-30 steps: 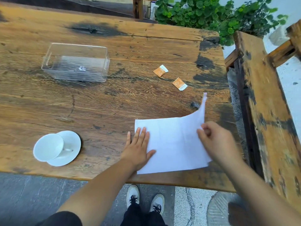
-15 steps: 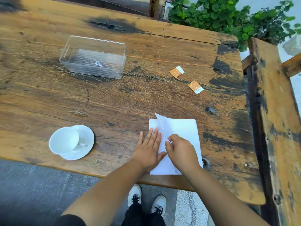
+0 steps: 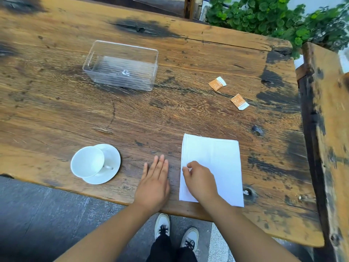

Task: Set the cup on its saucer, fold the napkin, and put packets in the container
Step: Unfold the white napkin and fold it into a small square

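A white napkin (image 3: 219, 161) lies folded in half near the table's front edge. My right hand (image 3: 200, 179) rests on its left side, fingertips pinched at the folded edge. My left hand (image 3: 154, 178) lies flat on the wood just left of the napkin, fingers together, holding nothing. A white cup (image 3: 87, 161) leans tilted on its white saucer (image 3: 111, 167) at the front left. A clear plastic container (image 3: 120, 65) stands empty further back. Two orange packets (image 3: 217, 83) (image 3: 239, 101) lie on the table to the right.
The worn wooden table (image 3: 56, 114) has dark stains and a knot hole by the napkin's right corner. A wooden bench (image 3: 328, 129) runs along the right. Green plants (image 3: 273, 17) grow behind. My shoes show below the table's edge.
My right hand carried the napkin's right half over to the left and laid it flat. My left hand slid off the napkin onto the bare wood.
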